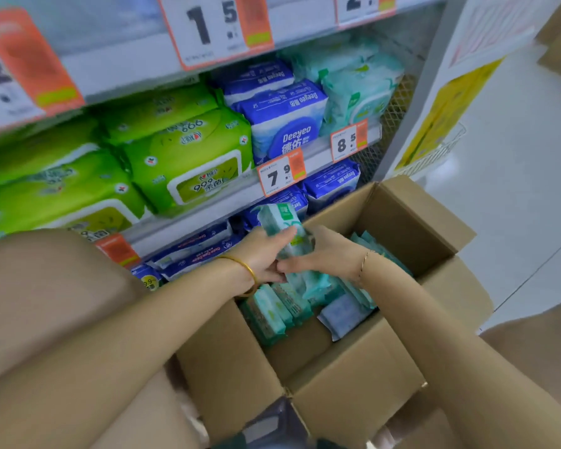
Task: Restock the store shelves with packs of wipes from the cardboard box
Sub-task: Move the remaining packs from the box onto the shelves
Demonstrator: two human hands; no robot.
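Note:
An open cardboard box (pixel 415 222) stands on the floor against the shelves, with several teal packs of wipes (pixel 272 314) standing on edge inside. My left hand (pixel 263 254) and my right hand (pixel 321 254) both grip a stack of teal wipe packs (pixel 280 222), held upright above the box's far-left corner. The stack's top reaches the lower shelf edge. The same teal packs (pixel 353 89) fill the right end of the middle shelf.
Green wipe packs (pixel 188 157) and blue Deeyeo packs (pixel 282 118) fill the middle shelf; more blue packs (pixel 191 251) lie on the shelf below. Price tags (pixel 280 175) hang off the shelf edges. A white wire basket (pixel 434 153) and pale floor (pixel 515 189) are right.

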